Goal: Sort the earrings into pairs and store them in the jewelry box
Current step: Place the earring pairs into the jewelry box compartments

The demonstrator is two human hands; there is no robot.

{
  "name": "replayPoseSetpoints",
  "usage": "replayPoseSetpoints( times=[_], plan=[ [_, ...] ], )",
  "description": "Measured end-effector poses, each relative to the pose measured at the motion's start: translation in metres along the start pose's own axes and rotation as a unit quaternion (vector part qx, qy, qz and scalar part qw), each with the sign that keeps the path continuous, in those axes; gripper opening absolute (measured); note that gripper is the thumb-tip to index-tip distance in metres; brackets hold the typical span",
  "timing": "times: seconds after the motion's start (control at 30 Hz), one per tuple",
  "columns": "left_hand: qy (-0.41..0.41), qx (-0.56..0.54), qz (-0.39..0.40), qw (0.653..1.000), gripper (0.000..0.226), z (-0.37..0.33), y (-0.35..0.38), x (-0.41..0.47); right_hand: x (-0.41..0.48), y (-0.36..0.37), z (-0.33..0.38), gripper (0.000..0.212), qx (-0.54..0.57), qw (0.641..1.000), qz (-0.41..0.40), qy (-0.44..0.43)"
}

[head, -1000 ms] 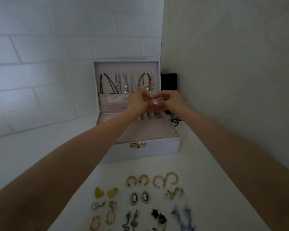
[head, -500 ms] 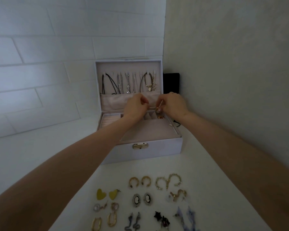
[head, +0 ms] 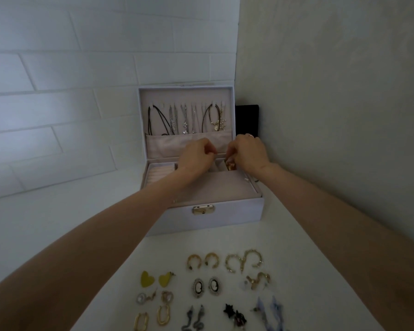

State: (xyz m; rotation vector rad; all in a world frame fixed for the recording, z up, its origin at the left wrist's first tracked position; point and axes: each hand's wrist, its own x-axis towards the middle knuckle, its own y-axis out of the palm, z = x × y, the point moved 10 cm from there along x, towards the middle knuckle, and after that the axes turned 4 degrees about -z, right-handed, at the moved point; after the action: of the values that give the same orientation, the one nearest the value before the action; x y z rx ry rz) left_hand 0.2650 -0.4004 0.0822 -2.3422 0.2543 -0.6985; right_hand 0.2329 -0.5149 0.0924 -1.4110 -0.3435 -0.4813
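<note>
The open lilac jewelry box [head: 225, 220] stands in the corner, necklaces [head: 184, 118] hanging in its lid. Both my hands reach over its rear compartments. My left hand [head: 196, 155] has its fingers curled, thumb against forefinger; I cannot see anything in them. My right hand [head: 247, 151] points its fingertips down onto a gold earring [head: 231, 166] in the back right compartment and pinches it. On the table in front lie paired earrings: gold hoops [head: 202, 261], larger hoops [head: 244, 260], yellow hearts [head: 157, 279], cameo ovals [head: 206, 286], grey snakes [head: 193, 318].
More pairs lie near the front edge: gold oval links [head: 151, 317], black stars [head: 234, 315], pale blue drops [head: 269, 311], twisted gold pieces [head: 258, 279]. A black object [head: 246, 120] stands behind the box. The right wall [head: 332, 115] runs close beside the box.
My hands, joined together above the box a second ago, have parted and dropped. The right hand's fingertips now reach into the back right compartment.
</note>
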Motion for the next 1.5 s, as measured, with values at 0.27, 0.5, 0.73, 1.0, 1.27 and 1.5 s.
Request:
replayPoseSetpoints(
  times=[0.27, 0.5, 0.73, 1.0, 1.27, 1.5],
  plan=[
    [0.104, 0.129, 0.080, 0.983, 0.042, -0.025, 0.019, -0.014, -0.002, 0.007, -0.007, 0.019, 0.007, 0.999, 0.022, 0.030],
    [0.136, 0.174, 0.095, 0.971, 0.042, -0.033, 0.022, -0.019, -0.009, 0.001, -0.019, 0.016, 0.123, 0.990, -0.015, 0.071],
    [0.146, 0.179, 0.076, 0.970, 0.039, -0.032, 0.007, -0.024, -0.020, 0.007, -0.023, 0.009, 0.137, 0.987, 0.027, 0.080],
    [0.111, 0.162, 0.037, 0.980, 0.027, -0.019, -0.020, -0.036, -0.028, 0.010, -0.021, 0.025, 0.072, 0.992, 0.040, 0.099],
    [-0.058, 0.315, -0.048, 0.946, 0.040, 0.025, -0.079, -0.060, -0.065, -0.010, -0.040, 0.031, 0.087, 0.980, 0.044, 0.175],
    [-0.179, 0.360, 0.008, 0.916, 0.044, 0.067, -0.094, -0.085, -0.088, -0.012, -0.039, 0.027, 0.087, 0.970, 0.109, 0.200]
  ],
)
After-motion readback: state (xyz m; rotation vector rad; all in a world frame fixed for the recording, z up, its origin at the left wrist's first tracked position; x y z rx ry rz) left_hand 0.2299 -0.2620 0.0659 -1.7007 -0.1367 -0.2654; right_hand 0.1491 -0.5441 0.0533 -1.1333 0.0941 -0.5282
